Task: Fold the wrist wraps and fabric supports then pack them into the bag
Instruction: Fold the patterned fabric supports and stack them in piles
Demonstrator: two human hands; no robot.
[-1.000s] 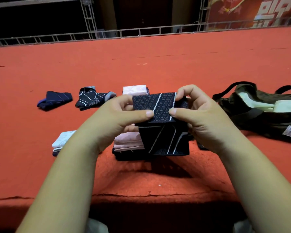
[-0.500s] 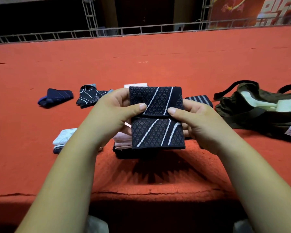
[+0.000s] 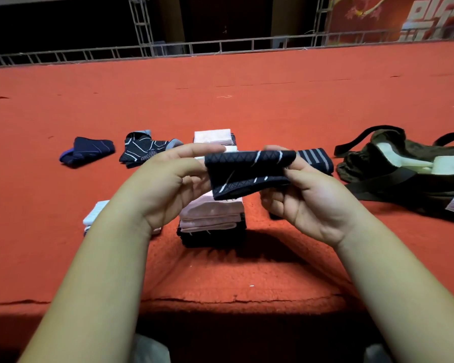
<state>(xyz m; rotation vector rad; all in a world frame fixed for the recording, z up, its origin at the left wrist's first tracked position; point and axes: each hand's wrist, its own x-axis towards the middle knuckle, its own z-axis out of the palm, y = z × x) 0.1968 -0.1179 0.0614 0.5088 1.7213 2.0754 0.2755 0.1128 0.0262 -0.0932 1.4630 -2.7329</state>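
Slippage is the worry here. The left hand (image 3: 168,184) and the right hand (image 3: 309,205) each pinch one end of the folded black wrap (image 3: 247,174), holding it in the air just above the stack (image 3: 210,221) of pink and dark folded pieces on the red bench (image 3: 247,100). Only those two grips hold the fold shut. The knit looks springy, so I'd guess that if either end is released early the halves will spring apart and the fold will have to be redone. Set down off-centre, it could slide off or tip the stack, which sits near the bench's front edge. The bag (image 3: 404,176) lies well off to the right, its mouth sagging and its straps loose. A bundle carried over could catch on the rim and come undone. A navy piece (image 3: 89,150) and a patterned piece (image 3: 147,149) lie unfolded at the far left.
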